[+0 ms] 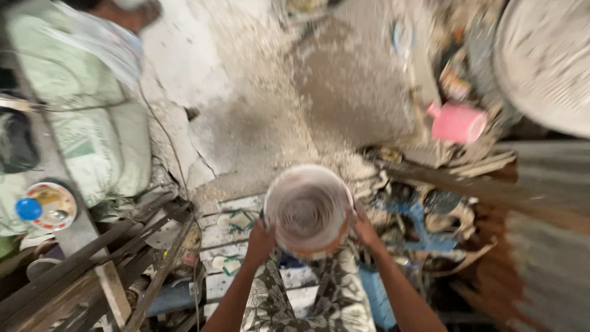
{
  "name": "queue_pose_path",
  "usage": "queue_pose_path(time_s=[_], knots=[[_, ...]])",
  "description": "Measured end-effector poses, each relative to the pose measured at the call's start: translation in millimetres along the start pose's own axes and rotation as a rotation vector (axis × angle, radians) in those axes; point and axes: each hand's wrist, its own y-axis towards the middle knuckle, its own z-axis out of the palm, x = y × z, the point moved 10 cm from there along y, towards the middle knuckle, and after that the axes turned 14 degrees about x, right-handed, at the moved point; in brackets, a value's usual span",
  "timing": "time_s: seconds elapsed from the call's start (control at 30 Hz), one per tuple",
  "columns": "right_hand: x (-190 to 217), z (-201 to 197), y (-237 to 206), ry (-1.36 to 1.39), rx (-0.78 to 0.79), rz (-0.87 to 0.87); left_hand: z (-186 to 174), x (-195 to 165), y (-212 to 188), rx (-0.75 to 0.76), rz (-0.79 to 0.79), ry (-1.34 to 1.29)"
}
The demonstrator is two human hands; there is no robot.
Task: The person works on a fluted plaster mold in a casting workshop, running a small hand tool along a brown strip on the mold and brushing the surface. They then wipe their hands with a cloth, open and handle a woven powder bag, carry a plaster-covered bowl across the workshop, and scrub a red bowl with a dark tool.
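1. Your left hand (260, 241) and right hand (365, 229) each clasp a side of the bucket (308, 210), lifted in front of you at the near centre, above your patterned clothing (326, 301).
2. The bucket is up and in your hold. Its inside looks pale and smeared; motion blur hides whether anything is in it.
3. It has not been set down; the floor (344, 80) beyond is dusty and strewn with pale grit.
4. Right and far: a pink mug (458, 122) among scraps, with a large grey round thing (547, 61) at the corner.
5. Left: green sacks (80, 123), a small patterned plate (52, 206), and wooden slats (92, 270) crowding the near left.
6. Sandals (233, 220) lie just left of the bucket, underfoot.
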Motion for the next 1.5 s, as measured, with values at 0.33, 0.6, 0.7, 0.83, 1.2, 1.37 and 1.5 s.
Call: queue_pose_path(time_s=[0.33,0.6,0.7,0.83,1.2,1.37,1.5], knots=[[-293.4,165.2,-19.1,0.497,0.307,1.017,63.7,167.6,376.7,-0.325,0.060,-0.617],[-416.0,156.5,2.4,0.373,0.094,0.862,148.2,150.9,507.2,-0.475,0.337,-0.953],[-417.9,144.7,24.7,0.519,-0.137,0.650,172.4,134.9,514.1,-0.449,0.386,-0.999],[-358.1,130.0,42.1,0.416,-0.092,0.547,168.3,123.1,495.3,-0.410,0.341,-0.926],[-224.5,65.7,-88.7,0.371,-0.286,0.567,170.3,-85.8,398.8,-0.389,0.891,-0.352],[-156.7,0.4,-138.4,-0.182,-0.940,0.233,241.4,-255.5,243.3,-0.221,1.618,0.006],[-189.8,3.0,-126.6,-0.266,-0.806,0.597,312.7,-307.2,189.5,-0.098,1.941,0.416]])
